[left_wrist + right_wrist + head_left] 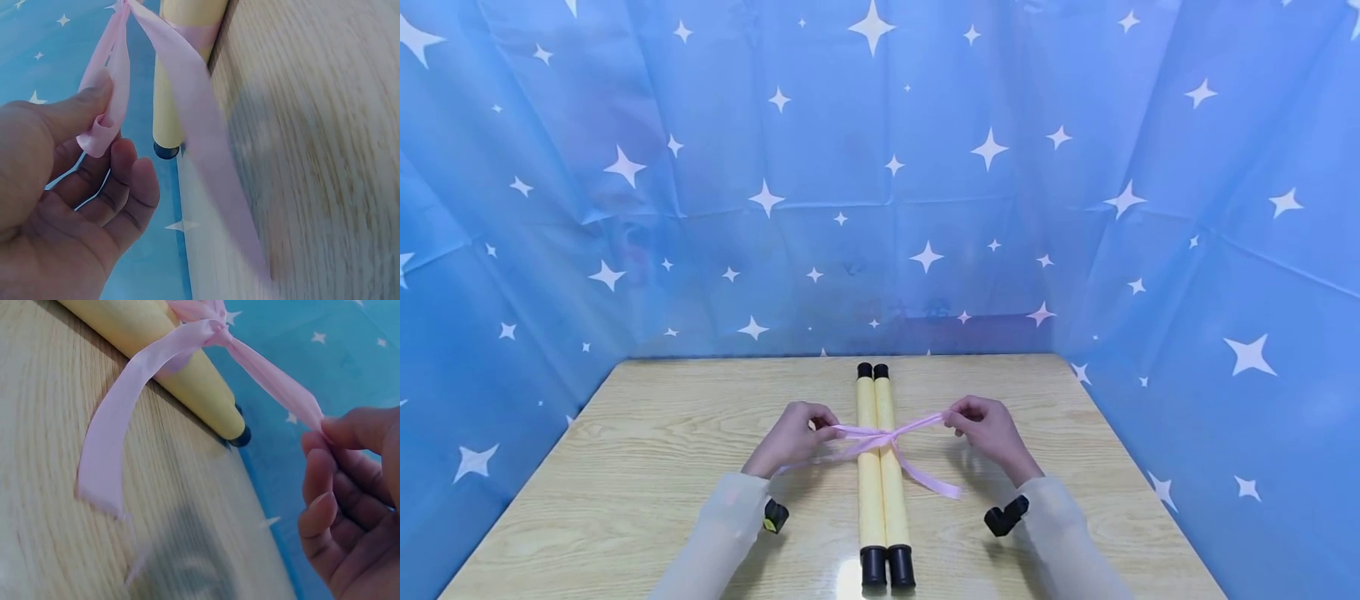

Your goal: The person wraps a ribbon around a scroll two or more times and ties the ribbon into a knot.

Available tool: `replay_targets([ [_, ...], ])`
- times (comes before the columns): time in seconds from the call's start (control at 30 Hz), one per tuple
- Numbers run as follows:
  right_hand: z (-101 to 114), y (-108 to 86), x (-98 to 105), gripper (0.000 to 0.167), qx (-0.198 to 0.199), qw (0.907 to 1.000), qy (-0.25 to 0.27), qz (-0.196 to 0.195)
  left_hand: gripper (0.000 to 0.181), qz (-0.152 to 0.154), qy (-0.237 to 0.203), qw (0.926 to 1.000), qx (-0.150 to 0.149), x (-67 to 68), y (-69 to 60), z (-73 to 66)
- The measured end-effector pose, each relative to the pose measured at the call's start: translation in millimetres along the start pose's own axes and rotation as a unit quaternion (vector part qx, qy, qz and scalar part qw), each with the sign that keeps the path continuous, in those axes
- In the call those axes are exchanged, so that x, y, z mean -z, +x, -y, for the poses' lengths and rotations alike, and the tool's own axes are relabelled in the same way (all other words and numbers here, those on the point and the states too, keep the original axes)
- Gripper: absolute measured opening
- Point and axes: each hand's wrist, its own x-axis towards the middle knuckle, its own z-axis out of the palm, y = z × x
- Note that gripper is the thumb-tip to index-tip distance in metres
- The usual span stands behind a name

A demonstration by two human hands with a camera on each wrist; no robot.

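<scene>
Two pale yellow rolls [870,492] with black end caps lie side by side on the table, pointing away from me. A pink ribbon [936,482] goes round them near the middle, knotted on top with loops drawn out to both sides. My left hand [797,435] pinches the left loop between thumb and fingers, as the left wrist view shows. On the other side my right hand [992,429] pinches the right loop and holds it taut. Two loose ribbon tails hang down, one to each side. The ribbon's underside is hidden.
The light wood table [700,425] lies under the rolls. Behind it and on both sides hangs a blue curtain [835,125] with white stars. A black wrist device [1006,515] sits at my right sleeve, another [775,515] at my left.
</scene>
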Motion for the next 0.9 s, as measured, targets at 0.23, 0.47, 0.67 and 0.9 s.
replay_targets([
  [0.23,-16,2.1,-1,0.014,-0.030,0.9993,0.020,-0.008,0.009,-0.004,0.017,0.9999,0.000,-2.0,1.5,11.4],
  [0.47,-29,3.9,-1,0.016,-0.065,0.9963,0.056,-0.009,0.012,-0.001,0.009,0.9999,0.009,-3.2,2.5,19.1],
  [0.67,-37,2.4,-2,0.016,-0.074,0.9954,0.060,-0.012,0.012,0.002,0.005,0.9997,0.024,-7.7,3.6,25.6],
  [0.9,-42,-3.2,-5,0.016,-0.084,0.9933,0.079,-0.005,0.014,0.000,0.009,0.9993,0.037,-10.2,1.4,30.7],
])
